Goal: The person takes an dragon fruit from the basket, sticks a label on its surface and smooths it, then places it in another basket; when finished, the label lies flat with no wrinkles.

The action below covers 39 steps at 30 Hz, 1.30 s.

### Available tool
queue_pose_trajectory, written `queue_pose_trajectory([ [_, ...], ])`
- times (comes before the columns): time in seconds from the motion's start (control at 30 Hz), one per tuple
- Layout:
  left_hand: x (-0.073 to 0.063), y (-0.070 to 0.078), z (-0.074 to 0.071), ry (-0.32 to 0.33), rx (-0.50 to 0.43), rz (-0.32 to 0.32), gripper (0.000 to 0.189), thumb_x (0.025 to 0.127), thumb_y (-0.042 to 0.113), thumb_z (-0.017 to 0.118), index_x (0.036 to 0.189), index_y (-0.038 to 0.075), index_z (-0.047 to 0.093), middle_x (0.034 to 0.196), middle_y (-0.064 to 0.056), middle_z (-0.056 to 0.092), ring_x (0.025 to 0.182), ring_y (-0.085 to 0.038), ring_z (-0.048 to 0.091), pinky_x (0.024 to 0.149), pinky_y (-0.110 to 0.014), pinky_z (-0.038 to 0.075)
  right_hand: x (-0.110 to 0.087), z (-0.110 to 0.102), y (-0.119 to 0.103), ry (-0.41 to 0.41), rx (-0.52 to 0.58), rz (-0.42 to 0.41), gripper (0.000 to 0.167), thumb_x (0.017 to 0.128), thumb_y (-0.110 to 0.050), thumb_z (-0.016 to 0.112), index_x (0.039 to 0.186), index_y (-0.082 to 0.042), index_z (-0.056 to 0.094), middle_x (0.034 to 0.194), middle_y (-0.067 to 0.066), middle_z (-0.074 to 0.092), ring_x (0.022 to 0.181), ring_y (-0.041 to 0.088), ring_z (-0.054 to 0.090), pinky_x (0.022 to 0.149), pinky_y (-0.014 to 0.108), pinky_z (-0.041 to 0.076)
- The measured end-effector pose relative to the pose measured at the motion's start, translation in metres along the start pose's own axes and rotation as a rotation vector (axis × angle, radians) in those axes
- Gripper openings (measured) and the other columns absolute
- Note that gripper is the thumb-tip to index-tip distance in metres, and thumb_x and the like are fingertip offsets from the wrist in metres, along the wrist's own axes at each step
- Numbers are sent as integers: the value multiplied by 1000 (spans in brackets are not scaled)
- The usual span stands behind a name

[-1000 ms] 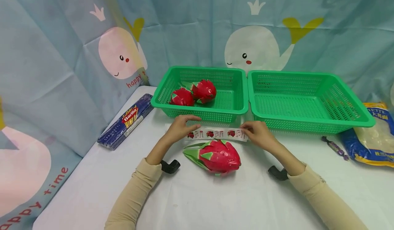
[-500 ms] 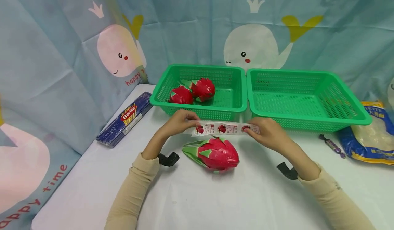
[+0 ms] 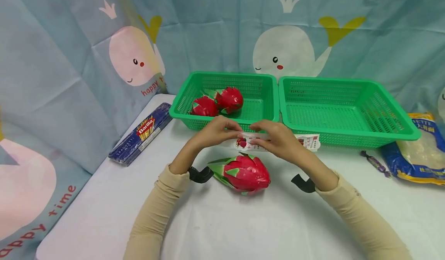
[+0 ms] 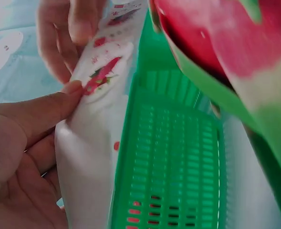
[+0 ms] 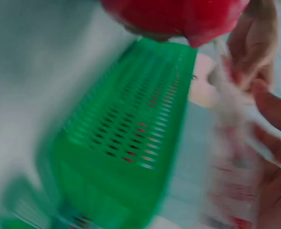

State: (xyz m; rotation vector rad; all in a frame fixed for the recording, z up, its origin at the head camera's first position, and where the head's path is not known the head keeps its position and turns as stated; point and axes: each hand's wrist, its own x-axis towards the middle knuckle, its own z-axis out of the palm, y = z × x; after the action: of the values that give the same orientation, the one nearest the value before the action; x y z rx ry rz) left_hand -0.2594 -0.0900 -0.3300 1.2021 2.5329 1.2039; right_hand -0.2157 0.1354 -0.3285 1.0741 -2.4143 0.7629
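Observation:
Above the table, my left hand [image 3: 213, 133] pinches a white strip of stickers [image 3: 308, 141] printed with red dragon fruit. Its thumb presses beside a sticker [image 4: 102, 78] in the left wrist view. My right hand [image 3: 282, 141] is over the strip's near side, thumb and index finger parted, close to my left fingertips. Part of the strip is hidden behind it, and the free end sticks out to its right. Just in front lies a large dragon fruit [image 3: 248, 174] with green leaves toward the left. The right wrist view is blurred.
Behind the hands stands a green basket [image 3: 259, 125] holding two dragon fruits [image 3: 229, 100]. A second green basket [image 3: 351, 138] adjoins it on the right. A blue spaghetti pack [image 3: 140, 134] lies left; a wrapped candy [image 3: 375, 163] and a noodle bag [image 3: 422, 152] lie right.
Both hands have lifted the sticker strip off the table. My right hand has since released its right end and moved left along it, toward my left hand.

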Motion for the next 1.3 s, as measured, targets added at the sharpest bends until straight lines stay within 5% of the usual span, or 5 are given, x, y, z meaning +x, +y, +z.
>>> queue_pose_trajectory([
  [0.17, 0, -1, 0, 4, -132, -65, 17, 87, 16, 63, 96, 4, 71, 80, -1, 69, 70, -7, 54, 63, -22, 45, -3, 7, 11, -65, 330, 103, 29, 80, -4, 69, 108, -2, 61, 97, 9, 68, 86, 17, 66, 78, 27, 55],
  [0.57, 0, -8, 3, 42, -386, -253, 18, 89, 12, 60, 95, -2, 68, 81, 0, 68, 72, -10, 52, 61, -20, 39, -6, 12, 21, -60, 484, 36, 25, 82, 1, 64, 107, -3, 66, 88, 5, 61, 63, 7, 52, 54, 18, 48],
  [0.77, 0, -20, 9, 75, -279, -240, 16, 88, 11, 61, 92, -2, 69, 80, -6, 69, 67, -7, 56, 62, -19, 42, -6, 17, 20, -19, 487, 139, 6, 83, -4, 65, 87, -7, 67, 100, 8, 63, 99, 11, 56, 88, 22, 48],
  [1.13, -14, -63, 18, 104, 146, -291, 18, 88, 13, 61, 95, 0, 71, 90, -12, 71, 81, -18, 64, 69, -27, 51, -11, -2, 25, -79, 564, 440, 13, 88, -13, 62, 95, -3, 63, 95, 8, 61, 77, 11, 64, 64, 26, 50],
  [1.3, -18, -34, 20, 184, 277, -218, 26, 89, 21, 61, 106, 4, 69, 103, -8, 70, 95, -20, 66, 80, -35, 53, -10, -11, 24, -155, 584, 464, 14, 88, -15, 62, 96, -3, 63, 96, 9, 59, 72, 18, 64, 60, 27, 50],
])
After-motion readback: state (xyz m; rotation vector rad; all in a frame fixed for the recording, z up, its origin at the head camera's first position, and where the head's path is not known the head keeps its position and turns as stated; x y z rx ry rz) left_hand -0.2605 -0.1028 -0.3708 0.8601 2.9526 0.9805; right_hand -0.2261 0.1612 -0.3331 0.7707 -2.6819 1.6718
